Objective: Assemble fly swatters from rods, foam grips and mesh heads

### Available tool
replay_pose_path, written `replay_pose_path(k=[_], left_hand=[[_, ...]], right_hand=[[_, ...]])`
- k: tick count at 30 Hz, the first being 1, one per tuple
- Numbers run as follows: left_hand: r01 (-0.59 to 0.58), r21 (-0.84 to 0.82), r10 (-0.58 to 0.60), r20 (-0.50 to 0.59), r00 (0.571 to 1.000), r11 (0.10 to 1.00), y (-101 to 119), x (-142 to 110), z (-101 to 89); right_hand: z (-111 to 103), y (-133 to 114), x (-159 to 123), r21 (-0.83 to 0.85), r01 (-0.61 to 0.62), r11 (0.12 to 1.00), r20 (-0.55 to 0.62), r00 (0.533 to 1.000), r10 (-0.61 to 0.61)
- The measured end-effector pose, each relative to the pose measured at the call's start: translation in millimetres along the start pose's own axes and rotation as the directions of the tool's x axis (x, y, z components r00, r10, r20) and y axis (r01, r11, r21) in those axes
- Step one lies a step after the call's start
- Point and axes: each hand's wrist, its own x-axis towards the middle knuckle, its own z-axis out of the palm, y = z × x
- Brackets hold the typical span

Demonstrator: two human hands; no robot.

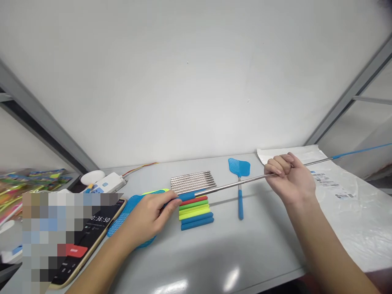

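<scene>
A telescopic fly swatter, drawn out long, stretches across the view above the table. My left hand is closed on its blue handle. Farther along, my right hand wraps its fingers around the metal rod, palm turned up. The blue head end runs out of view at the right edge. Below the handle lie several loose handle grips in red, green, yellow and blue. Just behind them is a row of short metal rods. Blue swatter heads lie partly hidden under my left hand and forearm.
A short blue fly swatter lies between my hands on the grey table. To the left are a phone, a white power strip and colourful packages. White plastic wrapping covers the right side.
</scene>
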Motion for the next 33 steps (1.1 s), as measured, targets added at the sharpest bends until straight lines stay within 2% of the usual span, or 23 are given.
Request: replay_pose_path(k=[3,6,11,15,21,23,26,30,33], left_hand=[[0.003,0.004,-0.003,-0.033,0.999,1.000,2.0,-0.1,4.1],[-0.017,0.006,0.018,-0.050,0.999,1.000,10.5,0.9,13.9],[-0.035,0.022,0.035,-0.014,0.999,0.999,18.6,1.0,27.4],[-0.006,0.003,0.006,-0.067,0.998,1.000,14.1,0.1,24.9],[-0.007,-0.032,0.004,-0.082,0.997,0.999,16.9,1.1,26.7],[-0.009,-0.039,0.005,-0.108,0.994,0.999,15.4,0.9,22.5],[0.018,-0.014,-0.020,-0.167,0.986,1.000,7.8,-0.5,9.0],[0.051,0.060,-0.038,-0.202,0.979,0.997,-5.4,-2.0,-6.0],[0.054,0.096,-0.037,-0.177,0.983,0.994,-10.2,-1.1,-5.5]], right_hand=[[3.8,11.6,3.5,-0.028,0.062,0.998,-0.029,0.998,-0.063],[10.4,35.6,-2.6,-0.087,0.088,0.992,-0.017,0.996,-0.090],[21.3,72.6,-24.6,-0.144,-0.003,0.990,-0.013,1.000,0.001],[21.4,84.3,-31.5,-0.172,-0.054,0.984,0.067,0.996,0.066],[28.0,100.5,-40.3,-0.228,-0.132,0.965,0.147,0.975,0.168],[30.4,96.6,-40.6,-0.255,-0.164,0.953,0.166,0.963,0.211],[24.8,73.9,-28.1,-0.215,-0.193,0.957,0.135,0.965,0.224],[4.2,36.3,5.9,-0.032,-0.091,0.995,-0.044,0.995,0.090],[-5.3,32.8,21.5,-0.115,-0.041,0.992,-0.113,0.993,0.028]])
